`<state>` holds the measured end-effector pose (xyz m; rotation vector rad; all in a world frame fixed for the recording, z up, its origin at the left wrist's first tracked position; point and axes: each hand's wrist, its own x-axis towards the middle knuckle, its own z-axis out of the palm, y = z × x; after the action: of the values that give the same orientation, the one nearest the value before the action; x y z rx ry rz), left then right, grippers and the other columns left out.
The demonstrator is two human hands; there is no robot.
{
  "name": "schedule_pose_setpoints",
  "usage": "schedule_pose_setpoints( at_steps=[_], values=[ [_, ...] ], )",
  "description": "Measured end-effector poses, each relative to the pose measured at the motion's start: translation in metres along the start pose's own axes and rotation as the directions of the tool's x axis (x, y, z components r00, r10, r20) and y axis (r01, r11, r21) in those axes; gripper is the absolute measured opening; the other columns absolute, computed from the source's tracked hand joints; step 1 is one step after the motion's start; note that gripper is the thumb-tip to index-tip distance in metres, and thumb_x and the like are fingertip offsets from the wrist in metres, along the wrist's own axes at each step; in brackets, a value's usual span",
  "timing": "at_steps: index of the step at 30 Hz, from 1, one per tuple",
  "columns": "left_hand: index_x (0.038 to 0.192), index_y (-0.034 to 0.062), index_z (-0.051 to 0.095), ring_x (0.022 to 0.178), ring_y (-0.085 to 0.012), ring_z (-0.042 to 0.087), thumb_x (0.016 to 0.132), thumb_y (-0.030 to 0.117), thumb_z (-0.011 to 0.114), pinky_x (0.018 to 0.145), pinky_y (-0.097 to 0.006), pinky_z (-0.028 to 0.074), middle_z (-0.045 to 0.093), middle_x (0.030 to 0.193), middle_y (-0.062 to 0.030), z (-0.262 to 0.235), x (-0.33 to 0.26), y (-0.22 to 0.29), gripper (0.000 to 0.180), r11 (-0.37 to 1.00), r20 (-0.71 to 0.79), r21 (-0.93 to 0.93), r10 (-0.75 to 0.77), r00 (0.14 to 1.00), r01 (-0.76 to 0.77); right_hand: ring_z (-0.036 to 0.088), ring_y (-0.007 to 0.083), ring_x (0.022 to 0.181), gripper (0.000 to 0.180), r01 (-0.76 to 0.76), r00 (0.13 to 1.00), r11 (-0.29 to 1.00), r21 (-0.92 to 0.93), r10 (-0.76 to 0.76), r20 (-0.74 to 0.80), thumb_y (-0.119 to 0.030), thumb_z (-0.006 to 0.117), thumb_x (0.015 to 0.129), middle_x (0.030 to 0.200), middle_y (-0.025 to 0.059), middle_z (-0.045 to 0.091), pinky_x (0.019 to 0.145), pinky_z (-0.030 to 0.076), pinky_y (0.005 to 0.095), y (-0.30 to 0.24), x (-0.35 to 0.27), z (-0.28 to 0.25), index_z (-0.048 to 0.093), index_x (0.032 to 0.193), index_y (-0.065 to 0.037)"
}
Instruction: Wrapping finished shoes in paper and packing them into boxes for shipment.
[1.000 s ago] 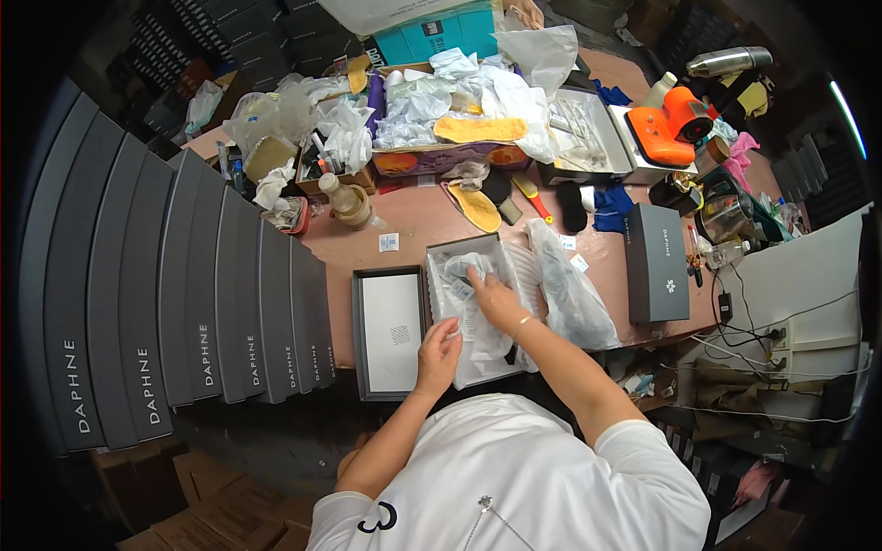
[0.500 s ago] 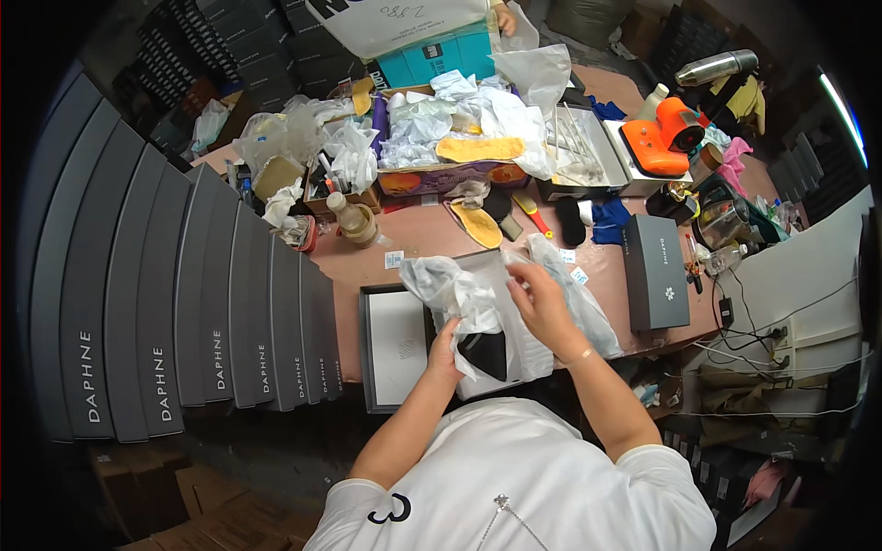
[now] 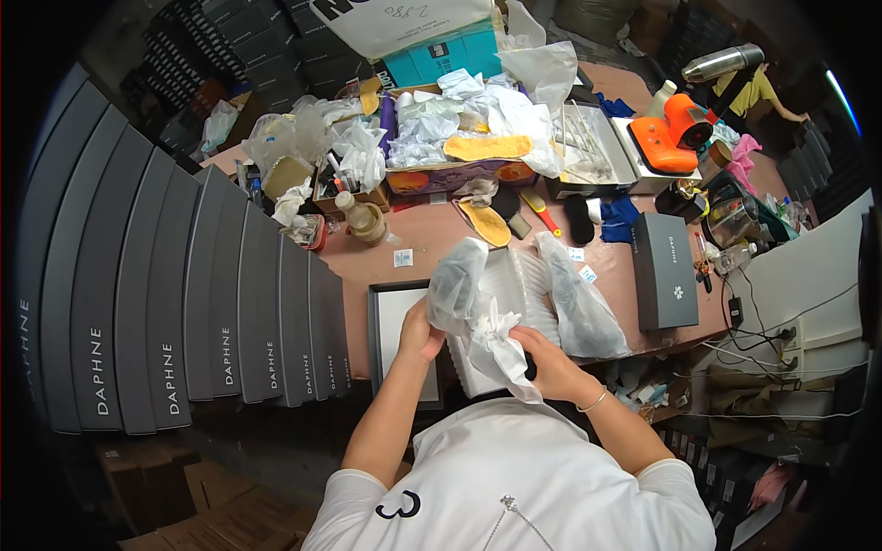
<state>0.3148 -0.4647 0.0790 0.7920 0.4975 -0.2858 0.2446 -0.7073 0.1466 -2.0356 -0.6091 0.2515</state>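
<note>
A shoe wrapped in white tissue paper (image 3: 457, 283) is between my two hands, its dark colour faintly showing through. My left hand (image 3: 421, 332) curls around its left side. The fingers of my right hand (image 3: 548, 362) close on the crumpled, twisted paper at its near end. Beneath it lies a ribbed white foam sheet (image 3: 531, 285). A second paper-wrapped dark item (image 3: 584, 308) rests just right of the sheet. An open grey shoebox part (image 3: 390, 312) with a white inside sits at the left, partly hidden by my left arm.
Tall grey shoeboxes (image 3: 213, 294) stand in a row at the left. A closed grey shoebox (image 3: 665, 275) is at the right. Behind are a carton (image 3: 459, 179) of crumpled paper, yellow insoles (image 3: 484, 223), a bottle (image 3: 358, 216) and an orange device (image 3: 663, 138). A person (image 3: 755, 96) is far right.
The paper now covers the dark shoe that showed before. My right hand has come down from the raised paper onto the wrapping's near end; my left hand has moved up along its left side.
</note>
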Motion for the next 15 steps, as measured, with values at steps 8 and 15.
schedule_pose_setpoints(
  at_steps=[8, 15],
  values=[
    [0.091, 0.0049, 0.059, 0.081, -0.0163, 0.063, 0.101, 0.031, 0.045, 0.072, -0.031, 0.05, 0.065, 0.089, -0.008, 0.037, 0.06, 0.093, 0.031, 0.836, 0.152, 0.042, 0.536, 0.83, -0.547, 0.05, 0.0355, 0.116, 0.071, 0.085, 0.981, 0.862, -0.5, 0.015, 0.193, -0.008, 0.077, 0.063, 0.131, 0.0181, 0.045, 0.092, 0.048, 0.0412, 0.009, -0.016, -0.023, 0.045, 0.126, -0.005],
    [0.083, 0.0086, 0.047, 0.063, -0.0121, 0.046, 0.101, 0.027, 0.043, 0.058, -0.027, 0.041, 0.048, 0.074, -0.0061, 0.131, -0.053, 0.111, 0.026, 0.22, 0.478, 0.013, 0.855, 0.199, -0.975, 0.051, 0.0387, 0.115, 0.059, -0.326, 0.905, 0.935, -0.141, 0.266, -0.332, -0.011, 0.074, 0.067, 0.125, 0.0203, 0.05, 0.096, 0.045, 0.041, 0.043, -0.065, -0.054, 0.05, 0.121, -0.003]
  ],
)
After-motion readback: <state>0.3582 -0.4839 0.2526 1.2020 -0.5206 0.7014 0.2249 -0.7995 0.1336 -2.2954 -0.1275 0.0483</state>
